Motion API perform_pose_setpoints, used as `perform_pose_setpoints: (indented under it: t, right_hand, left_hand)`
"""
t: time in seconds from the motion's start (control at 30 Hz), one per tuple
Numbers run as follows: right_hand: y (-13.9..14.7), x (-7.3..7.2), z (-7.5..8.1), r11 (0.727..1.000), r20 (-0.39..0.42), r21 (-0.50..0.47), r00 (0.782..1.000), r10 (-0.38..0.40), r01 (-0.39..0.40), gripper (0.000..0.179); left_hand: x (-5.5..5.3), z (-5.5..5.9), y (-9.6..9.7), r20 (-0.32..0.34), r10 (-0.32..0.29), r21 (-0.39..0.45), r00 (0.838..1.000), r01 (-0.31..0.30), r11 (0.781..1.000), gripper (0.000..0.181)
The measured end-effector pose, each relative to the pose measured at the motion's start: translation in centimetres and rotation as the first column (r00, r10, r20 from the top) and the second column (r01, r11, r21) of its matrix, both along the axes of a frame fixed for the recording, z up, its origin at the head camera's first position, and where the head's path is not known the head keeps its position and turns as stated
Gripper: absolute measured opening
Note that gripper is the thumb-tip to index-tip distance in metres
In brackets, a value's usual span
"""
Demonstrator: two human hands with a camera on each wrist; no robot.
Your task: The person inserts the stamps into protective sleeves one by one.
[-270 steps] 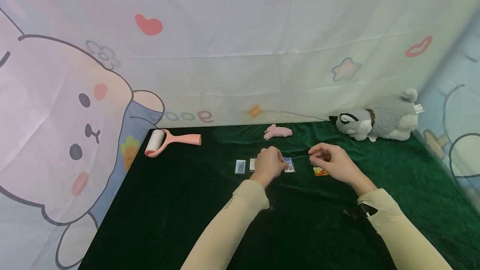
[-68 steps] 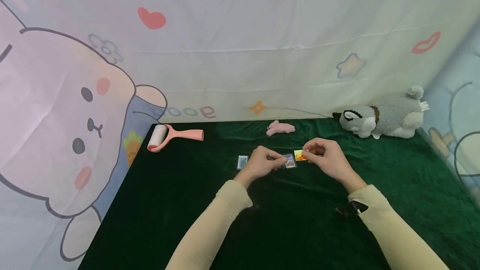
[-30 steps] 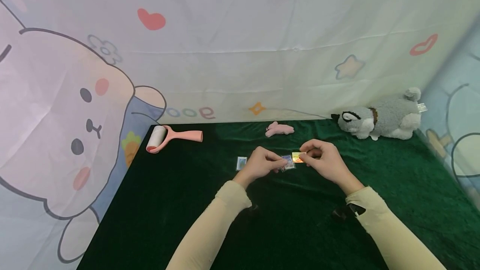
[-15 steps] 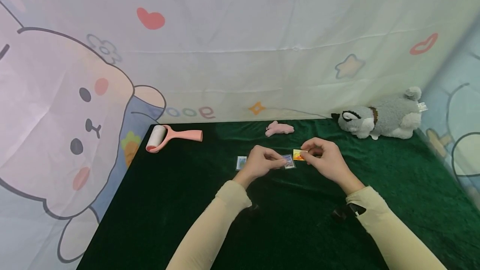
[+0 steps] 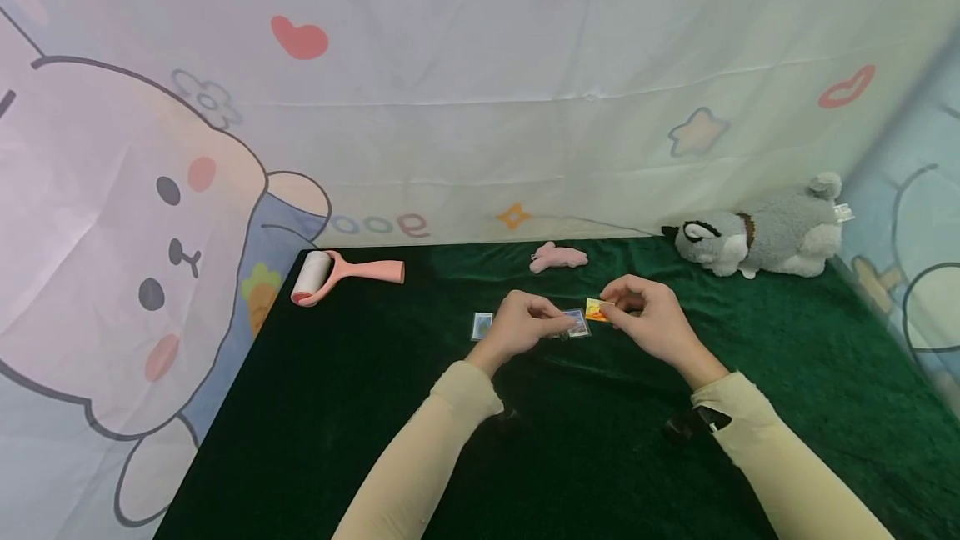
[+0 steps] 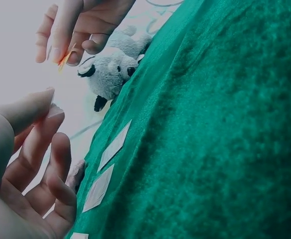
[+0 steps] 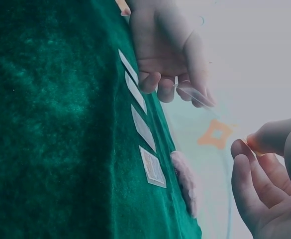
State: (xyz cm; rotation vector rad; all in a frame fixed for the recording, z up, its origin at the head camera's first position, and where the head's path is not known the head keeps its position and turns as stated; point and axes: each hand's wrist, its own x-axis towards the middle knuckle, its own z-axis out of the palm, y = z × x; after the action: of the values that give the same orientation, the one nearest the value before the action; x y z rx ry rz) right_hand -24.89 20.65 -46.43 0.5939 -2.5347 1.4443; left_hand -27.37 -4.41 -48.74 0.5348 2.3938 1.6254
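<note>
My right hand pinches a small yellow-orange card between thumb and fingertips, raised above the table. Facing it from the left, my left hand pinches a thin clear card sleeve by its edge. A narrow gap separates card and sleeve in the left wrist view, where the card shows edge-on. Below the hands lies a row of several small cards; one blue-purple card shows past my left fingertips and another card to the left of that hand, which hides the cards between.
Dark green velvet cloth covers the table. Behind the cards lies a small pink plush toy. A pink-handled lint roller is at the back left, a grey plush animal at the back right. A printed curtain hangs behind.
Nine seconds ago the yellow card was low by my right hand and my left hand was over the row. Since then the card has risen leftward towards the sleeve; lately both hands barely move.
</note>
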Motion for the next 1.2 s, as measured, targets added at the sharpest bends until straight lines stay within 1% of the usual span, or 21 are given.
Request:
perform_pose_setpoints:
  t: [0.3, 0.57, 0.7, 0.87, 1.07, 1.2]
  right_hand:
    - [0.05, -0.1, -0.03, 1.0, 0.016, 0.015, 1.0, 0.008, -0.009, 0.009]
    - [0.04, 0.0, 0.07, 0.999, 0.038, 0.025, 0.999, 0.028, -0.029, 0.013]
    - [0.13, -0.02, -0.09, 1.0, 0.036, 0.003, 0.999, 0.027, -0.027, 0.015]
    - [0.34, -0.07, -0.23, 1.0, 0.024, -0.025, 1.0, 0.013, -0.012, 0.016]
    - [0.27, -0.01, -0.23, 1.0, 0.017, 0.025, 1.0, 0.009, -0.01, 0.014]
    - [0.24, -0.1, -0.31, 0.999, 0.01, 0.032, 1.0, 0.006, -0.006, 0.014]
  left_hand:
    - [-0.03, -0.06, 0.1, -0.002, -0.009, 0.036, 1.0, 0.009, 0.999, 0.016]
    - [-0.14, -0.03, 0.22, 0.018, -0.005, 0.029, 1.0, 0.005, 1.0, 0.017]
    - [-0.17, -0.17, 0.26, 0.031, -0.001, 0.025, 1.0, 0.0, 1.0, 0.017]
    - [-0.06, -0.21, 0.3, 0.028, 0.004, 0.017, 1.0, -0.005, 1.0, 0.015]
    - [-0.03, -0.02, 0.46, 0.023, 0.001, 0.018, 1.0, -0.001, 1.0, 0.014]
    - [-0.08, 0.02, 0.47, 0.016, -0.004, 0.02, 1.0, 0.004, 1.0, 0.015]
